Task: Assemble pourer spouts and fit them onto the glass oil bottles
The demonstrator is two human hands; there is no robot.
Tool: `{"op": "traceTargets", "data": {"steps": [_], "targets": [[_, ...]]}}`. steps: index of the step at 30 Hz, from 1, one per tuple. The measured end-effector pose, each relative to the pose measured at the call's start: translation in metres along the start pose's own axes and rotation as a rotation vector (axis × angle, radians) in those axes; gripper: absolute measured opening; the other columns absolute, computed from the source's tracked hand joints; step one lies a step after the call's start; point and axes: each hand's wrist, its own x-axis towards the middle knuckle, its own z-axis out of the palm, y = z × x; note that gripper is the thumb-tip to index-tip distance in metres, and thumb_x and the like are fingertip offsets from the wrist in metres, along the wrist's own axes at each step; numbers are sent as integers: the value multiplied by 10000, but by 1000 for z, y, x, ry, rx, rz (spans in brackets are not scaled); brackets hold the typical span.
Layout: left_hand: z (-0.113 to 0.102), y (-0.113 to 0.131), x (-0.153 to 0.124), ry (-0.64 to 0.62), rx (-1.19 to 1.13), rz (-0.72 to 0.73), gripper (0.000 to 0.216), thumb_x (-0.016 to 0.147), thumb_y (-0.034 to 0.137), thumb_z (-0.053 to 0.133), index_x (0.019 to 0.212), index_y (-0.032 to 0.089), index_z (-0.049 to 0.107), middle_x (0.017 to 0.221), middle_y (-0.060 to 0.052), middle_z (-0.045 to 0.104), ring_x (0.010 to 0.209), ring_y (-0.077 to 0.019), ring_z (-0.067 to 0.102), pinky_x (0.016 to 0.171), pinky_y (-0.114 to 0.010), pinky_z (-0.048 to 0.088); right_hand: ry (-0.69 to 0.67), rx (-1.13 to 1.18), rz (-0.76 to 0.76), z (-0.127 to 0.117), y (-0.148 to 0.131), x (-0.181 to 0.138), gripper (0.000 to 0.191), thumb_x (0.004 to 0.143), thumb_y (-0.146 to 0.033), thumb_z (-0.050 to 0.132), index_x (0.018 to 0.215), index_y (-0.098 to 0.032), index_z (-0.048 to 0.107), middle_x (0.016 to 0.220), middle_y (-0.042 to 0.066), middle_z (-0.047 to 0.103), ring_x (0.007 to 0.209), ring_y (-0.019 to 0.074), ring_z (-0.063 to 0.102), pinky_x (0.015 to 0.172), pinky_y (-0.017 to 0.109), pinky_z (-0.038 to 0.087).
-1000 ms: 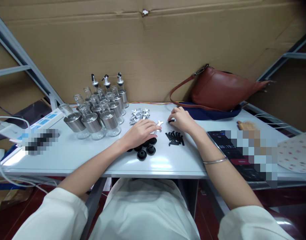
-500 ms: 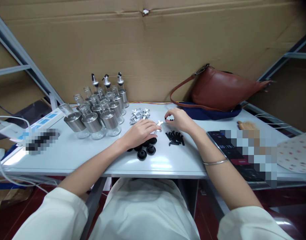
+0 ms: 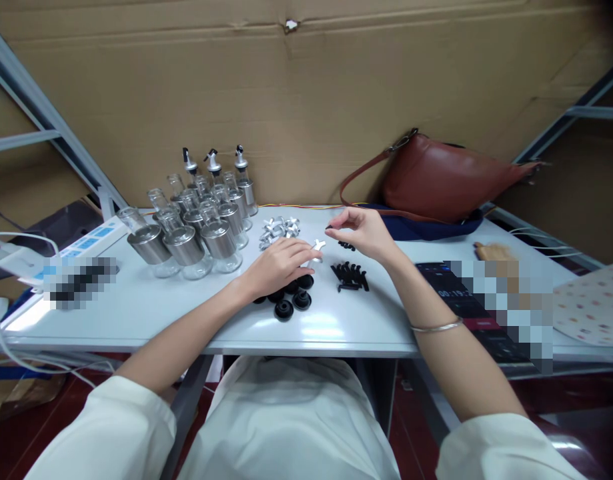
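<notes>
My left hand (image 3: 286, 263) is closed on a silver pourer cap (image 3: 318, 249) with forked prongs on top, held just above the table. To its right, my right hand (image 3: 366, 233) pinches a small black piece (image 3: 329, 229) between thumb and forefinger; the piece is apart from the cap. More small black pieces (image 3: 347, 246) lie below the right hand. Nearer me is a bunch of thin black levers (image 3: 350, 275). Black round stoppers (image 3: 285, 309) sit under and in front of my left hand, partly hidden by it. Behind that hand is a pile of silver pourer caps (image 3: 279, 230).
Several glass bottles with steel sleeves (image 3: 183, 243) stand at the left; those at the back carry pourers (image 3: 213, 160). A brown bag (image 3: 446, 177) rests at the back right. A phone (image 3: 451, 293) and a power strip (image 3: 91, 240) lie on the white table (image 3: 376, 333).
My right hand has risen from among the small black pieces with one pinched in its fingertips. My left hand keeps the silver pourer cap in about the same place.
</notes>
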Motion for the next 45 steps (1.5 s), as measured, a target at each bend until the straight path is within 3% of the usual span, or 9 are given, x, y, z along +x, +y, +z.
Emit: {"op": "traceTargets", "data": {"steps": [7,16,45], "targets": [[0,-1,0,23,9,7,270,912,314,508,1109,148,586,1047,-93,686,1054,-200,603,879,-335,465,-8,164,74,-1,-11,-1,324,445,-373,876,584,-169,666,713,50,702,681,175,633,658,329,515],[0,-1,0,37,1,8,270,911,317,509,1107,149,587,1041,-93,691,1049,-197,607,882,-334,462,-76,289,82,3,-20,-5,246,493,-304,865,571,-181,667,744,38,714,705,155,639,693,319,517],[-2,1,1,90,29,-27,273,914,337,505,1092,150,595,1023,-87,703,1023,-191,622,882,-336,453,-178,339,91,4,-17,-7,248,503,-297,861,532,-173,649,733,35,691,686,139,611,665,302,494]]}}
